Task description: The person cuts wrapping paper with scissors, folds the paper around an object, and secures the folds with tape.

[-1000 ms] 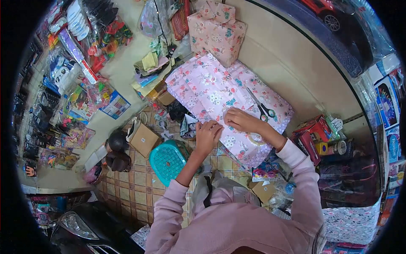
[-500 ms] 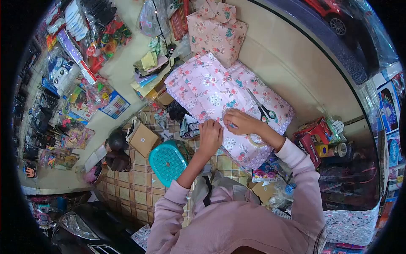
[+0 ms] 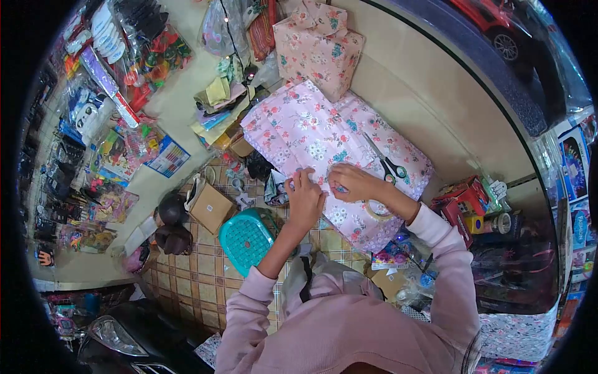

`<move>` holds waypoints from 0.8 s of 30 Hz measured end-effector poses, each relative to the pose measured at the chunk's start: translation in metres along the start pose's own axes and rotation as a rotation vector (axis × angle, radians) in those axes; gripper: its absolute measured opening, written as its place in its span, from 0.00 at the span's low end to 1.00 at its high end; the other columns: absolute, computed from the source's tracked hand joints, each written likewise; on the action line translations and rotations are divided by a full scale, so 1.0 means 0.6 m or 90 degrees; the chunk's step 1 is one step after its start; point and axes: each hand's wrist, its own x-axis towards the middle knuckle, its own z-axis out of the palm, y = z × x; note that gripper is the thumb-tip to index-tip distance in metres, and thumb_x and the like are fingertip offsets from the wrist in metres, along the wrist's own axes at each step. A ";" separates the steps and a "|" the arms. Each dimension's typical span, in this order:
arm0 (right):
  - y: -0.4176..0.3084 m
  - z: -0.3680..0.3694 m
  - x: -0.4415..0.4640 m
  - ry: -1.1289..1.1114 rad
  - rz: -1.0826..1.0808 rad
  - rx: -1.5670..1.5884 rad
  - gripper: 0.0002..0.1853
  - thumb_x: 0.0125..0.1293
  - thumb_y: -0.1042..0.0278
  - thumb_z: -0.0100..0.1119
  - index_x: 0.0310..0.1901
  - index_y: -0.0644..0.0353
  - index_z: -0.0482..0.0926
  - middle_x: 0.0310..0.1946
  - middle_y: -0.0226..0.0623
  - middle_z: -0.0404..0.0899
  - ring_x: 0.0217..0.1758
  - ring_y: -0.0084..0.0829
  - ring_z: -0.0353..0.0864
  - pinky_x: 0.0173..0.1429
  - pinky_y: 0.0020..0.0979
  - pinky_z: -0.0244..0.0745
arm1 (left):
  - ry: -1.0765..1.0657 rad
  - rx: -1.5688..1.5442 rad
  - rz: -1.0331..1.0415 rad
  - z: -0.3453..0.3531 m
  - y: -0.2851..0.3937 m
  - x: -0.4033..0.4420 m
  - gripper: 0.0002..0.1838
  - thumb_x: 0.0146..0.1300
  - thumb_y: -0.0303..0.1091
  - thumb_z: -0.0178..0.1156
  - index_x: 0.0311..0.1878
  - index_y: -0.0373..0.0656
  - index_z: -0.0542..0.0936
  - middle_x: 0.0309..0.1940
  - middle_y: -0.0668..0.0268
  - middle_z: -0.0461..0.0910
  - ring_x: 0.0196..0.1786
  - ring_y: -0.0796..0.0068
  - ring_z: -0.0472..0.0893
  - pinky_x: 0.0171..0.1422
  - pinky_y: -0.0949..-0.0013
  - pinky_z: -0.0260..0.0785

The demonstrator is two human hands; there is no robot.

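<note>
Pink floral wrapping paper (image 3: pixel 299 124) covers a large flat bundle in front of me. My left hand (image 3: pixel 305 198) is at the paper's near left edge, fingers bent but apart, with the thumb side close to the paper. Just to its right, my right hand (image 3: pixel 356 182) rests on the paper with curled fingers pressed together; whatever is in the fingertips is hidden. Beyond that wrist lie scissors (image 3: pixel 391 167) with dark handles, blades pointing away. A roll of tape (image 3: pixel 378 210) sits on the paper beneath my right forearm.
A teal plastic stool (image 3: pixel 246 242) stands on the tiled floor, beside a cardboard box (image 3: pixel 212 209). Behind the bundle is another floral-wrapped package (image 3: pixel 319 53). Boxed goods (image 3: pixel 461 202) are at the right. Packaged toys hang on the left wall, above a dark motorbike (image 3: pixel 134 330).
My left hand's fingers have lifted and spread at the paper edge, where they were closer together before. My right hand has shifted only slightly; the scissors and tape stay in place.
</note>
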 end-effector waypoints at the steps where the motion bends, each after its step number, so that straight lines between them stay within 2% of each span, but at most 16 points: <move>1: -0.001 -0.001 0.001 0.003 0.002 0.002 0.08 0.49 0.73 0.62 0.27 0.59 0.71 0.30 0.39 0.73 0.40 0.44 0.75 0.46 0.41 0.69 | -0.008 -0.007 -0.019 -0.002 0.002 0.000 0.09 0.49 0.35 0.66 0.25 0.39 0.82 0.56 0.56 0.67 0.61 0.55 0.63 0.61 0.48 0.51; 7: -0.010 -0.006 0.003 0.008 0.009 -0.021 0.08 0.48 0.72 0.63 0.28 0.59 0.72 0.30 0.39 0.73 0.39 0.43 0.75 0.46 0.41 0.69 | 0.020 0.003 -0.034 0.009 0.000 -0.004 0.08 0.47 0.35 0.68 0.24 0.40 0.82 0.57 0.57 0.67 0.61 0.55 0.63 0.61 0.48 0.51; 16: -0.002 -0.015 -0.012 0.049 0.047 0.077 0.11 0.59 0.66 0.64 0.33 0.62 0.72 0.31 0.38 0.72 0.39 0.41 0.73 0.48 0.38 0.68 | 0.028 -0.007 -0.036 0.011 -0.003 -0.002 0.09 0.46 0.35 0.68 0.22 0.41 0.81 0.56 0.58 0.67 0.60 0.55 0.63 0.59 0.48 0.52; 24: 0.010 -0.015 -0.016 0.059 0.037 0.062 0.09 0.59 0.66 0.63 0.34 0.62 0.75 0.34 0.39 0.75 0.43 0.41 0.75 0.52 0.38 0.67 | 0.029 -0.021 -0.033 0.008 -0.014 -0.001 0.10 0.45 0.37 0.69 0.21 0.42 0.82 0.56 0.59 0.68 0.60 0.56 0.63 0.59 0.48 0.52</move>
